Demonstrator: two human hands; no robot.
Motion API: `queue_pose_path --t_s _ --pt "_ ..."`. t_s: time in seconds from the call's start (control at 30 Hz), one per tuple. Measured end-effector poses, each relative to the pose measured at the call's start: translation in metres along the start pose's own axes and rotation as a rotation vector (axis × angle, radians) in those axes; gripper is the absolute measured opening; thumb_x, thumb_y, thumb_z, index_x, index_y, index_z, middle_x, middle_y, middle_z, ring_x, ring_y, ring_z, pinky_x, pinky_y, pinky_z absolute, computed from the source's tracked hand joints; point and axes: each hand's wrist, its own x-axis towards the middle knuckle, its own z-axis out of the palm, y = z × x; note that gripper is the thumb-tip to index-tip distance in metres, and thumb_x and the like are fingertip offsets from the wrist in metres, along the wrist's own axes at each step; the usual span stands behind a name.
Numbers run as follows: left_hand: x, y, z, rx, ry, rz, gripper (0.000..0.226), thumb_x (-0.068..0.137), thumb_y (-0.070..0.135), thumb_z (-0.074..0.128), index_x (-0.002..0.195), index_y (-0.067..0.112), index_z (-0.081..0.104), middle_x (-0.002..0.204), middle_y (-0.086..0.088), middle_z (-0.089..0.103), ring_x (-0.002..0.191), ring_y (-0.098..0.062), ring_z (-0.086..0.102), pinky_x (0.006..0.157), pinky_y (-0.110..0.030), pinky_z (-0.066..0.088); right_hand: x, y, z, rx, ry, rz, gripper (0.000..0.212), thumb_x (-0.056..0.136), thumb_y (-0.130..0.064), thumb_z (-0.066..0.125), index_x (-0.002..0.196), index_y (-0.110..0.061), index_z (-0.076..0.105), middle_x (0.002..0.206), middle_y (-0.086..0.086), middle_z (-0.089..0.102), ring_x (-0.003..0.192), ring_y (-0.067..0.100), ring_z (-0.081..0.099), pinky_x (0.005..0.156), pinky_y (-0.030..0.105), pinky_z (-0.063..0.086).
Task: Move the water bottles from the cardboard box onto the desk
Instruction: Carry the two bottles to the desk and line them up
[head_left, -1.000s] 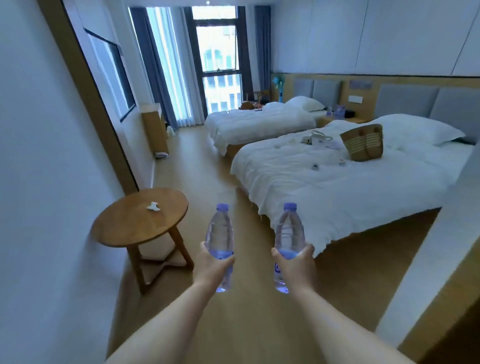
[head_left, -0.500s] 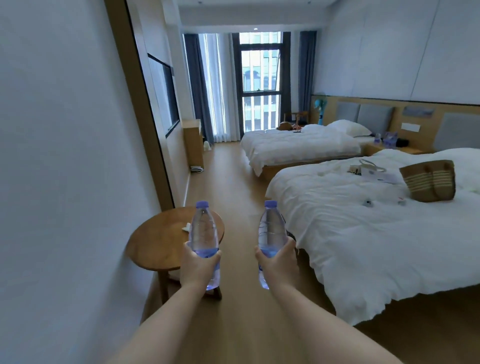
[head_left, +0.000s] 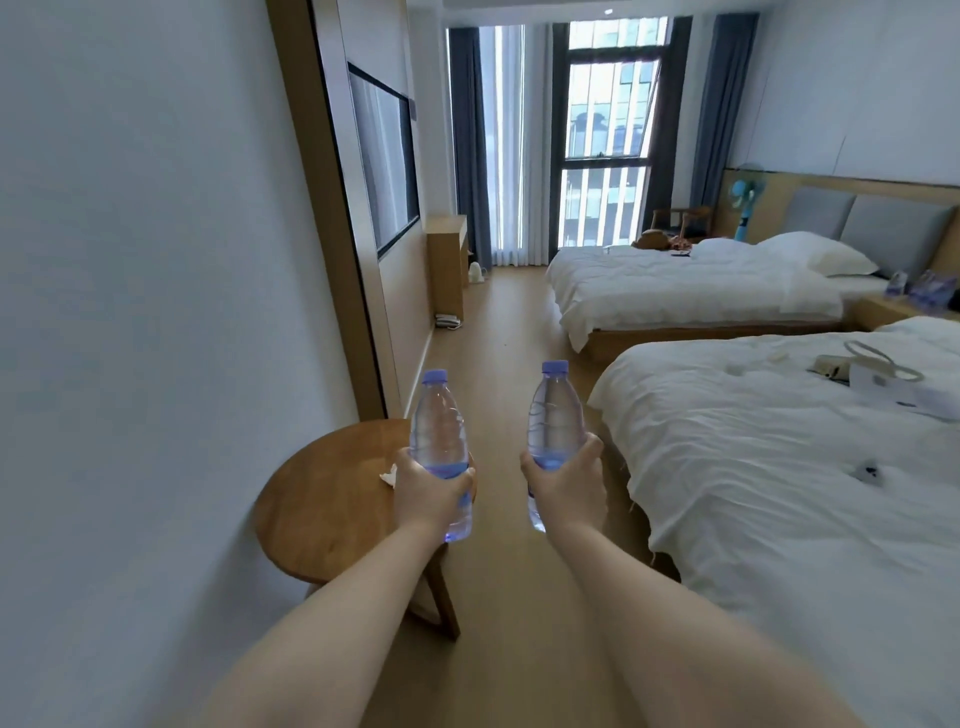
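I carry two clear water bottles with purple caps, both upright and at chest height. My left hand (head_left: 431, 491) grips the lower half of the left bottle (head_left: 437, 426). My right hand (head_left: 566, 483) grips the lower half of the right bottle (head_left: 555, 415). A wooden desk (head_left: 445, 244) stands against the left wall far ahead, near the window. The cardboard box is not in view.
A round wooden side table (head_left: 332, 499) with a crumpled tissue (head_left: 388, 475) stands close on my left, against the white wall. Two white beds (head_left: 779, 467) fill the right side. A strip of wooden floor (head_left: 498, 322) runs ahead between wall and beds.
The view has turned left and lifted toward the window. The side table has come nearer and the near bed has slid to the right. Both hands still hold their bottles.
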Motion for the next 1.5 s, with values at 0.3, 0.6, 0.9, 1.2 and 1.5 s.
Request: queue_pose_path --t_s 0.3,0.6,0.9,1.2,1.5 --pt "0.138 -0.006 0.094 0.03 -0.022 -0.024 0.06 0.073 0.023 0.081 0.112 0.02 0.036 0.107 -0.003 0.052 0.096 -0.02 0.057 0.076 -0.028 0.047 0.132 0.038 0.053 -0.032 -0.037 0.042 0.078 0.075 -0.056 0.073 0.132 -0.024 0.031 0.114 -0.006 0.049 0.094 0.012 0.056 0.063 0.017 0.043" --pt "0.336 -0.022 0.199 0.051 -0.054 -0.077 0.071 0.072 0.021 0.082 0.124 0.009 0.036 0.105 -0.005 0.052 0.088 -0.021 0.054 0.074 -0.03 0.044 0.318 0.066 0.145 -0.082 -0.021 0.093 0.079 0.074 -0.056 0.074 0.133 -0.024 0.031 0.113 -0.006 0.051 0.09 0.009 0.052 0.058 0.013 0.034" --pt "0.494 0.002 0.289 0.053 -0.136 -0.063 0.071 0.074 0.019 0.08 0.125 0.01 0.032 0.105 -0.004 0.046 0.09 -0.019 0.051 0.074 -0.029 0.043 0.478 0.071 0.209 -0.113 -0.014 0.13 0.08 0.075 -0.057 0.074 0.134 -0.024 0.032 0.119 -0.005 0.053 0.09 0.007 0.05 0.06 0.012 0.035" --pt "0.651 -0.007 0.376 0.025 -0.066 -0.121 0.075 0.071 0.017 0.082 0.126 0.008 0.032 0.108 -0.007 0.049 0.093 -0.024 0.055 0.078 -0.032 0.047 0.649 0.09 0.28 -0.105 -0.053 0.129 0.074 0.075 -0.053 0.075 0.13 -0.023 0.034 0.106 -0.008 0.045 0.088 0.01 0.052 0.058 0.011 0.036" --pt "0.814 0.007 0.458 0.019 0.033 -0.177 0.074 0.07 0.013 0.081 0.127 0.006 0.034 0.115 -0.012 0.052 0.098 -0.029 0.056 0.084 -0.037 0.048 0.836 0.09 0.348 -0.097 -0.109 0.149 0.076 0.076 -0.052 0.075 0.132 -0.024 0.033 0.106 -0.006 0.048 0.091 0.013 0.055 0.071 0.026 0.046"
